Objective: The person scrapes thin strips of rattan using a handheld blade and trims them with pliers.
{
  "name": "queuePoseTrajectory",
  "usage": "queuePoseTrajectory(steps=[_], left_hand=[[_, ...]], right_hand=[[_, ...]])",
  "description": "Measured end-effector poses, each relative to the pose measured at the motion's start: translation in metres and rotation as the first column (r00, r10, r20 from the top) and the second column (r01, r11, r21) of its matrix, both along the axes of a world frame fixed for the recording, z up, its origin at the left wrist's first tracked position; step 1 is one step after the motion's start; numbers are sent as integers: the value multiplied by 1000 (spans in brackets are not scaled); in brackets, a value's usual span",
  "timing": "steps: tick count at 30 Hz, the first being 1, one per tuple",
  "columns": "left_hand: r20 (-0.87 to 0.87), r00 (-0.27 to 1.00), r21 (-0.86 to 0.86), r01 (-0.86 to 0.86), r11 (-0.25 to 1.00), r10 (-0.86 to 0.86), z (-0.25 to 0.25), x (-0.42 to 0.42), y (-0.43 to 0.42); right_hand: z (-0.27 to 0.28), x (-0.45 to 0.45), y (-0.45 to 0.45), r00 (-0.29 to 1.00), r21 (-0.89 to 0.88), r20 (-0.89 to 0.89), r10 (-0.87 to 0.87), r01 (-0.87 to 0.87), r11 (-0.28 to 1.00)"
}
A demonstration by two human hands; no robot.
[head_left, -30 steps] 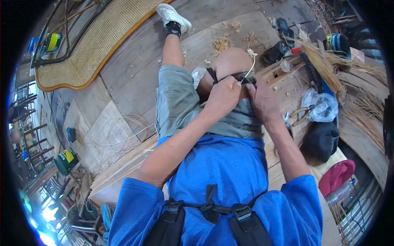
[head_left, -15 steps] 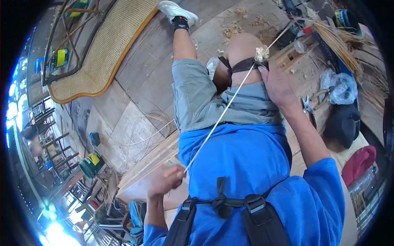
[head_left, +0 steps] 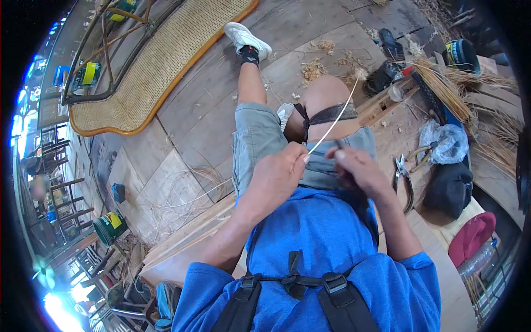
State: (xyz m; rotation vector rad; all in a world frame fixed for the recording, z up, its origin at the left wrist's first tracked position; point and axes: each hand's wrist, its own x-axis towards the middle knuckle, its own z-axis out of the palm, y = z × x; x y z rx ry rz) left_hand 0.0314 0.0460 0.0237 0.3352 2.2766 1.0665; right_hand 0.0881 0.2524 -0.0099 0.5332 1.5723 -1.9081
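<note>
My left hand (head_left: 281, 172) is closed in a pinch on a thin pale cane strip (head_left: 338, 123) above my lap. The strip slants up to the right, past the dark band (head_left: 334, 113) tied around my bent knee, and pale curled shavings (head_left: 360, 73) show near its far end. My right hand (head_left: 358, 165) is beside the left, smeared by motion, with its fingers curled around a small dark object (head_left: 338, 144) whose kind I cannot make out. A gap separates this object from the strip.
Pliers (head_left: 401, 166), a clear plastic bag (head_left: 449, 145) and a black cap (head_left: 449, 191) lie to the right. Bundled cane (head_left: 445, 91) is beyond them. A woven cane panel (head_left: 149, 66) stands upper left. Shavings (head_left: 313, 70) litter the floor.
My left hand has come up from the lower left to my lap, holding the strip. My right hand has left the knee band and drawn back toward me. The strip's far end shifted.
</note>
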Motion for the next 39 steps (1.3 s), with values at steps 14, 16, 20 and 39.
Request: queuePoseTrajectory(steps=[14,16,20,39], left_hand=[[201,956,29,-225,974,215,-4,34,-18],[198,947,51,-266,963,252,-9,36,-16],[134,951,103,-294,950,280,-14,36,-9],[137,966,-33,-219,975,221,11,68,-64]], right_hand=[[-10,-29,-11,938,-276,28,-345,339,899],[-6,-24,-20,995,-263,-19,-99,91,961],[-7,-13,-42,997,-459,72,-7,39,888],[-5,-22,-21,986,-278,101,-133,157,948]])
